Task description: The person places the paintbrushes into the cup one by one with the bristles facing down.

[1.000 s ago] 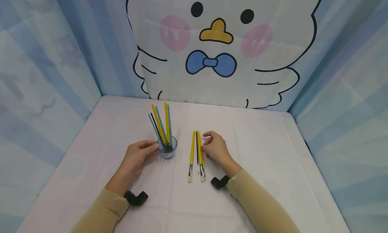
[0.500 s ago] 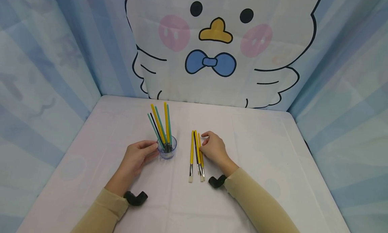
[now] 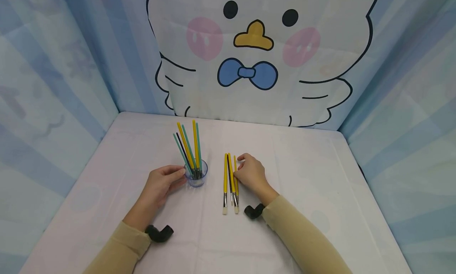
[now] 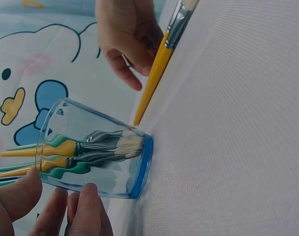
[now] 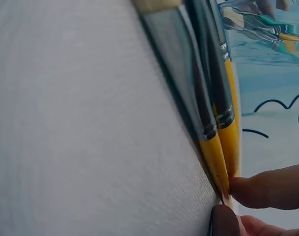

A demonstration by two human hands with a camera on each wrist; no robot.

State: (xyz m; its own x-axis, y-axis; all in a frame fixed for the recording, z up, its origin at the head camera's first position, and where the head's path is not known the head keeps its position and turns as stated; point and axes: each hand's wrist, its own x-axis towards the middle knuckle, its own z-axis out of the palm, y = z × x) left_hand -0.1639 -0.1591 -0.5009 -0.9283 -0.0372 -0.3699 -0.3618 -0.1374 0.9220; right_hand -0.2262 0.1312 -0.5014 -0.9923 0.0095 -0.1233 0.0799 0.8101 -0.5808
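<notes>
A transparent cup (image 3: 196, 183) with a blue base stands at the left, holding several yellow, teal and dark paintbrushes (image 3: 192, 155), bristles down. My left hand (image 3: 161, 187) holds the cup's left side, with the thumb near the rim and fingers along the wall in the left wrist view. Right of the cup, several more paintbrushes (image 3: 225, 181) lie side by side on the cloth, bristles toward me. My right hand (image 3: 252, 174) pinches the handle of the rightmost yellow paintbrush (image 3: 236, 191); in the right wrist view, thumb and finger (image 5: 267, 189) meet at its handle.
A pale cloth (image 3: 303, 226) covers the table. Behind it hangs a backdrop (image 3: 256, 103) with a cartoon face and bow tie, and blue striped curtains (image 3: 409, 107) flank both sides. A black device (image 3: 160, 233) sits at each wrist.
My right hand has shifted slightly left, and the rightmost brush now lies a little apart from its neighbours, which have moved slightly. The left hand and cup stay put.
</notes>
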